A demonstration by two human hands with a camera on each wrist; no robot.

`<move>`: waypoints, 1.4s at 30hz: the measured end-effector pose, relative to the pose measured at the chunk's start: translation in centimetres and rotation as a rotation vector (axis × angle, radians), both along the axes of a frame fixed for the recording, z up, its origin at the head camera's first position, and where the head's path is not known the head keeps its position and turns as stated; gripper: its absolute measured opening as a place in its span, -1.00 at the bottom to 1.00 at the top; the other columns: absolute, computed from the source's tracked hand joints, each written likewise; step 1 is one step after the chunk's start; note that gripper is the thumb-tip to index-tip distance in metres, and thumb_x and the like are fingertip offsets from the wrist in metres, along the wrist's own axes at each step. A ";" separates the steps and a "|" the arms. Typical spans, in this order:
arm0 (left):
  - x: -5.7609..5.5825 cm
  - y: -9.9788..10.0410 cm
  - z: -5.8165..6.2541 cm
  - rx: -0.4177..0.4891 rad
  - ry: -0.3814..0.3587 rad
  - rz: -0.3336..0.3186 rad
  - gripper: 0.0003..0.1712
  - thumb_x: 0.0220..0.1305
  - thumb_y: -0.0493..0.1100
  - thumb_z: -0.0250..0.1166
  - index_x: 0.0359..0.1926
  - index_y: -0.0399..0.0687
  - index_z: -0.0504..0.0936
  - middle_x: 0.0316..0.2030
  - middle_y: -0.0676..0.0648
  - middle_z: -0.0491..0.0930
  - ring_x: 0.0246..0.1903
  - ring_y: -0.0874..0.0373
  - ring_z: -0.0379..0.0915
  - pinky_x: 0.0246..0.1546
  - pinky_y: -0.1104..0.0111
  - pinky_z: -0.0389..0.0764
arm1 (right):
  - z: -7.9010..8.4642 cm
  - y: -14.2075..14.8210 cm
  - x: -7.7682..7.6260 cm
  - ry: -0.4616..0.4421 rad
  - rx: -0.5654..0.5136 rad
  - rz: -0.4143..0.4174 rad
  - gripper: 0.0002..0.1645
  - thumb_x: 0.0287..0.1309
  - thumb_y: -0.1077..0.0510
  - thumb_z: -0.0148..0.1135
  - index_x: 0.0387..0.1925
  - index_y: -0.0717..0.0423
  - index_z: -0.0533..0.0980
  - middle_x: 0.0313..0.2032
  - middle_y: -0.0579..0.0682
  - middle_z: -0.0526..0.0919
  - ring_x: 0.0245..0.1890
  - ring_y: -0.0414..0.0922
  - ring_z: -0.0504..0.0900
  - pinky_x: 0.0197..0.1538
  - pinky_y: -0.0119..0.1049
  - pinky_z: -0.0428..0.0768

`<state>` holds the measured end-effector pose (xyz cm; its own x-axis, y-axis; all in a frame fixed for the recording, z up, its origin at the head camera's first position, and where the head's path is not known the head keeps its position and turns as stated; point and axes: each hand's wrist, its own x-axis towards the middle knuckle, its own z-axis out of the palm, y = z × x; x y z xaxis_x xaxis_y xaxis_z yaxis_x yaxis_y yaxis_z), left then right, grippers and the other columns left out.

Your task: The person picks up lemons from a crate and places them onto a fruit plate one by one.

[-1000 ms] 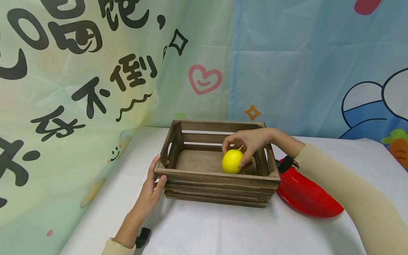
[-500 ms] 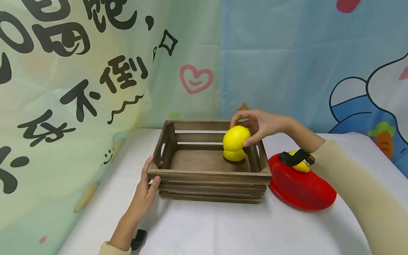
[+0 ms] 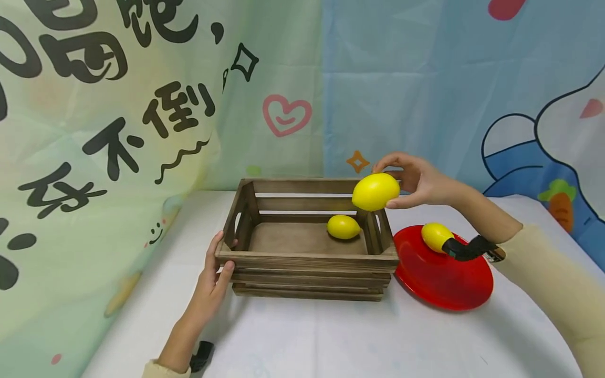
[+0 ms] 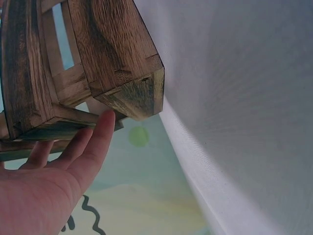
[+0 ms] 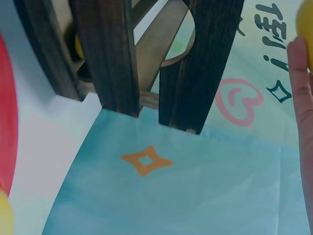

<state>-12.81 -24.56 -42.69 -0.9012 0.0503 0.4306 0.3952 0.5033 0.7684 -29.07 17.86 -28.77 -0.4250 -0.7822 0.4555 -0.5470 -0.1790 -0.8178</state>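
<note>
My right hand pinches a yellow lemon between thumb and fingers, raised over the right end of a brown slatted wooden crate. A second lemon lies on the crate floor towards its right end. At the front left corner my left hand grips the crate, thumb on the front and fingers round the left end. The left wrist view shows those fingers against the wooden slats. At the edge of the right wrist view, a finger lies along the held lemon.
To the right of the crate sits a red plate with another lemon on it, partly behind the right wrist's black strap. White cloth covers the table. A printed backdrop hangs behind.
The right hand has lifted a lemon from inside the crate up and to the right, uncovering the lemon left inside. The plate's lemon has come into view. The left hand keeps its grip.
</note>
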 end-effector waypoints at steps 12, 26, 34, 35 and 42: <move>0.1 0.1 0.1 0.000 -0.013 0.015 -0.25 0.47 -0.36 -0.01 0.53 0.12 -0.09 0.33 -0.19 0.38 0.24 0.07 0.31 0.00 -0.10 0.46 | -1.5 6.0 4.7 -0.023 -0.085 -0.191 -0.18 -0.27 0.78 0.19 0.11 0.30 0.36 0.10 0.06 0.45 -0.01 -0.08 0.59 -0.09 -0.29 0.63; 0.2 0.0 0.0 0.007 0.011 0.005 -0.24 0.45 -0.39 -0.01 0.53 0.09 -0.08 0.33 -0.16 0.39 0.25 0.42 0.23 0.01 0.37 0.47 | -7.3 10.6 8.8 -0.162 -0.078 -0.359 -0.20 -0.13 0.75 0.15 0.17 0.21 0.35 0.12 -0.04 0.44 0.01 -0.20 0.58 -0.11 -0.35 0.62; 0.0 0.0 0.3 0.001 0.010 0.009 -0.24 0.45 -0.39 0.00 0.52 0.08 -0.06 0.31 -0.18 0.41 0.16 0.51 0.28 -0.01 0.28 0.51 | -11.5 13.5 10.6 -0.174 0.099 -0.636 -0.28 -0.01 0.64 0.21 0.15 0.09 0.37 0.07 -0.19 0.42 -0.07 -0.35 0.59 -0.19 -0.44 0.62; 0.0 0.0 0.3 0.002 0.011 0.006 -0.24 0.44 -0.39 0.00 0.52 0.08 -0.06 0.31 -0.18 0.40 0.16 0.52 0.28 -0.02 0.29 0.51 | -12.1 13.8 10.8 -0.163 0.133 -0.666 -0.30 -0.01 0.62 0.23 0.14 0.09 0.37 0.06 -0.22 0.42 -0.07 -0.37 0.58 -0.20 -0.44 0.62; 0.2 0.0 0.2 0.007 0.015 0.006 -0.24 0.45 -0.39 0.00 0.53 0.09 -0.07 0.31 -0.19 0.41 0.16 0.53 0.27 -0.04 0.43 0.47 | -14.0 15.3 11.1 -0.111 0.265 -0.789 -0.39 0.01 0.54 0.31 0.09 0.19 0.35 0.02 -0.32 0.42 -0.10 -0.46 0.55 -0.21 -0.51 0.60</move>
